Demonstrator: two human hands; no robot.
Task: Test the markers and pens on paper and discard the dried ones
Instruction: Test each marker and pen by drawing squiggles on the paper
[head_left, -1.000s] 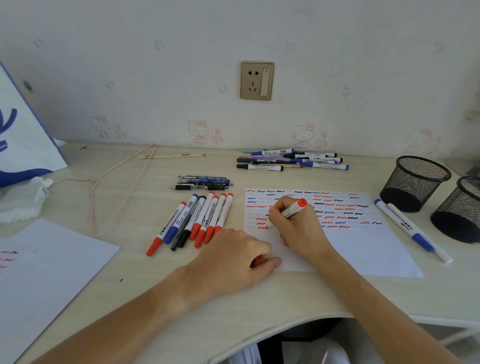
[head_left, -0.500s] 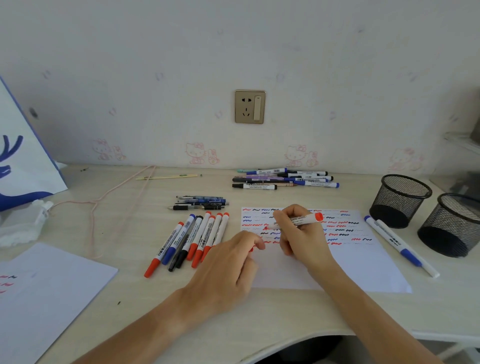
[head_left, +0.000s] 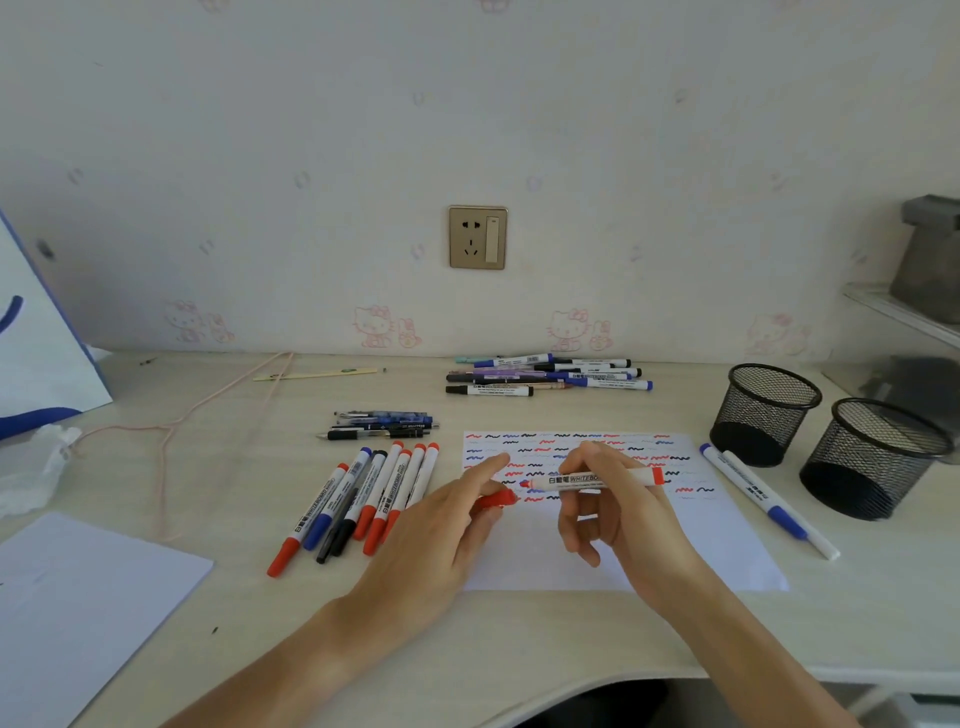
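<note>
Red, blue and black squiggles already fill most of the upper half of the white paper sheet (head_left: 597, 551), so many pens look tested. The right hand (head_left: 618, 499) pinches a white whiteboard marker with a red end (head_left: 597, 479) level over the sheet, its bare tip pointing left; the left hand (head_left: 441, 535) grips the red cap (head_left: 496, 500) just beside that tip, so recapping looks like the step in hand. Whether this marker writes well I cannot tell.

A fanned row of red, blue and black markers (head_left: 363, 504) lies left of the sheet, a bundle of dark pens (head_left: 382, 425) behind it, and a mixed pile of markers (head_left: 545, 376) near the wall; which are done is unclear. Two white markers with blue ends (head_left: 763, 496) lie between the sheet and two black mesh cups (head_left: 826, 436), both seemingly empty.

Bare bench (head_left: 234, 467) offers room on the left; the curved front edge sits close under both forearms.
</note>
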